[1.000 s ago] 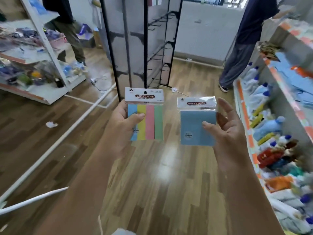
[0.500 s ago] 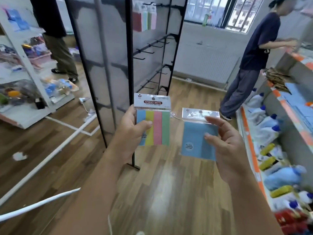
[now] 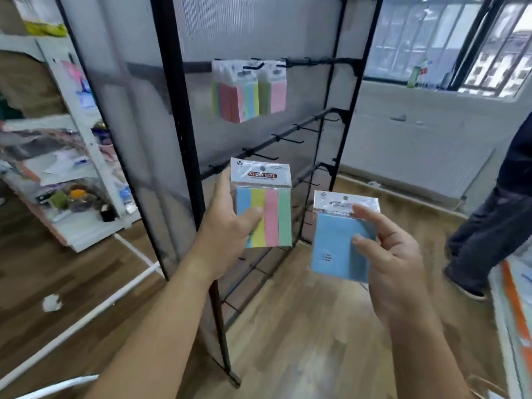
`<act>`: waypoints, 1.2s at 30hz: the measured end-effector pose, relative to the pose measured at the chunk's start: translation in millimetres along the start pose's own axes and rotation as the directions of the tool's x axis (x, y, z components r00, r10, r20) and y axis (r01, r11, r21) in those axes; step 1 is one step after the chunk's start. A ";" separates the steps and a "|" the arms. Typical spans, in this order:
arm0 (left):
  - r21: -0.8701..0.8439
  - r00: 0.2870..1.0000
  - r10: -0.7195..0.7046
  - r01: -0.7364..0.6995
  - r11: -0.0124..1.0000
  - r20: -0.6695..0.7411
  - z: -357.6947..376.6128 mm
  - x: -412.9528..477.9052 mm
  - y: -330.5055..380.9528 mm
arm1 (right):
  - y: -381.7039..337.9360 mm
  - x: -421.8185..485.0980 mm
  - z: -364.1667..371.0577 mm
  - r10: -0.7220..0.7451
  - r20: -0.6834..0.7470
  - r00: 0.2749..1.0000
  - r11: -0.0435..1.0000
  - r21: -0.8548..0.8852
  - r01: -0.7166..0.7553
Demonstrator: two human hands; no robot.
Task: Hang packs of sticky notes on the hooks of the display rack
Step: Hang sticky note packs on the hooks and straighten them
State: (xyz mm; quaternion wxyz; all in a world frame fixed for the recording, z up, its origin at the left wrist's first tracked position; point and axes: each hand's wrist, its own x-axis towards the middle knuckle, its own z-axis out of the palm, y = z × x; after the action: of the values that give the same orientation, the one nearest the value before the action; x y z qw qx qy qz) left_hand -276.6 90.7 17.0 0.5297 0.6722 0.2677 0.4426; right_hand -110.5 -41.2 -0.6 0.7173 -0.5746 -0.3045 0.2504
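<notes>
Left hand (image 3: 230, 226) clamps the 4-colour striped pack (image 3: 266, 214), thumb across its front; right hand (image 3: 394, 260) pinches the blue pack (image 3: 336, 249) at its 3 o'clock edge. Both are held before the display rack (image 3: 184, 139), with hung packs (image 3: 250, 90) at 12 o'clock.

Striped sticky-note pack (image 3: 262, 203) upright, blue pack (image 3: 342, 236) tilted, beside rack hooks (image 3: 286, 138)
</notes>
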 end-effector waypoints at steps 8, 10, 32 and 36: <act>0.245 0.956 0.083 -0.012 0.970 -0.282 51.6 122.3 6.1 | -15.9 201.3 -11.8 -0.084 0.263 0.961 0.996 0.042 0.076; 0.382 0.940 0.143 -0.015 0.924 -0.309 59.9 147.4 10.4 | -19.6 237.4 -4.4 -0.115 0.315 0.942 0.993 0.063 0.101; 0.620 0.732 0.346 0.131 0.773 -0.586 72.4 280.6 -9.0 | -12.2 470.6 115.9 -0.422 0.651 0.631 0.906 0.337 0.258; 0.590 0.648 0.357 0.178 0.788 -0.673 80.2 280.4 -10.3 | -0.4 486.9 125.6 -0.388 0.714 0.582 0.918 0.355 0.176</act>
State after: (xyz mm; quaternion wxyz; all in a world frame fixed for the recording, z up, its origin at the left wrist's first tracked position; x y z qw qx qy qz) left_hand -74.7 288.0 90.8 0.0987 0.5708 0.5547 0.5973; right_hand 134.1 388.3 91.7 0.6126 -0.2613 -0.6362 0.3894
